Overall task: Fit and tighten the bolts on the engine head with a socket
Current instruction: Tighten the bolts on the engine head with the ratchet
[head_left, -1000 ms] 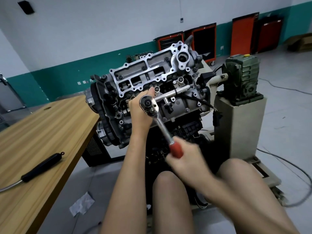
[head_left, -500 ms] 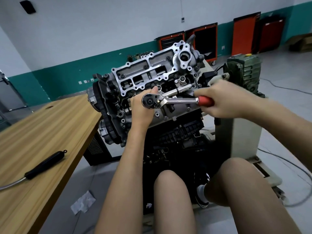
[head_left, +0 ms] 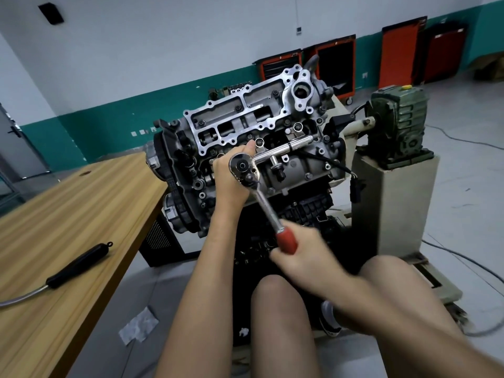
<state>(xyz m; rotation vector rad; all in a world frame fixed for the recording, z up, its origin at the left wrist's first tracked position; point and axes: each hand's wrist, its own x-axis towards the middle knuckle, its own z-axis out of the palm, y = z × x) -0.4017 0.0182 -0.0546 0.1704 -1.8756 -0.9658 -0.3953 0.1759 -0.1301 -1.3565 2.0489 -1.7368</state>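
The engine head, grey and silver metal with many bolt holes, stands tilted on a stand in front of me. A chrome ratchet with a red handle sits with its round head against the engine's lower left face. My left hand is behind the ratchet head and grips it there; the socket and bolt are hidden by it. My right hand grips the red handle, which points down and to the right. A chrome extension bar lies across the engine face.
A wooden table is at the left, with a black-handled tool lying on it. A green gearbox sits on a beige pedestal at the right. My bare knees are below. Red tool cabinets line the far wall.
My right hand has swung the red handle from pointing right, level with the engine face, down to the lower right. My left hand stays at the ratchet head.
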